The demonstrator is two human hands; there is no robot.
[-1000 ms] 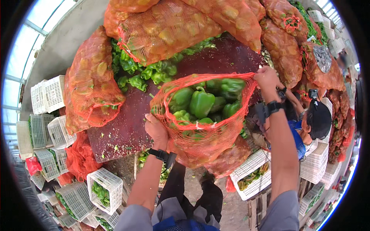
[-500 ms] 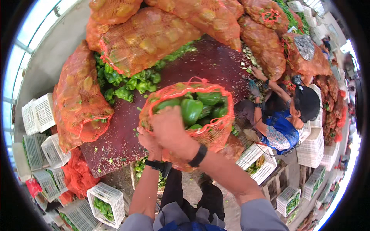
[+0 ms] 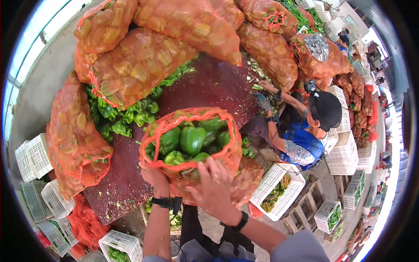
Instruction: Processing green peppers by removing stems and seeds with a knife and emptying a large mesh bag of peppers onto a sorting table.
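Observation:
An orange mesh bag (image 3: 231,162) stands in front of me with its mouth wide open, full of green bell peppers (image 3: 192,139). My left hand (image 3: 155,178) grips the bag's near left side just below the reddish rim; its fingers are partly hidden by the netting. Against the near side lies my right hand (image 3: 213,188), fingers spread, the tips reaching the rim. Loose green peppers (image 3: 140,112) lie on the dark red table (image 3: 205,83) beyond the bag.
Several filled mesh sacks (image 3: 142,63) ring the table's far side, with another sack (image 3: 74,135) at left. A co-worker in a blue vest (image 3: 303,146) sits at right. White crates (image 3: 279,190) stand on both sides, near a wooden pallet (image 3: 305,203) and red netting (image 3: 87,225).
My right hand has come out from over the bag's mouth and now rests on its near outer side. More peppers show. The whole view has shifted somewhat.

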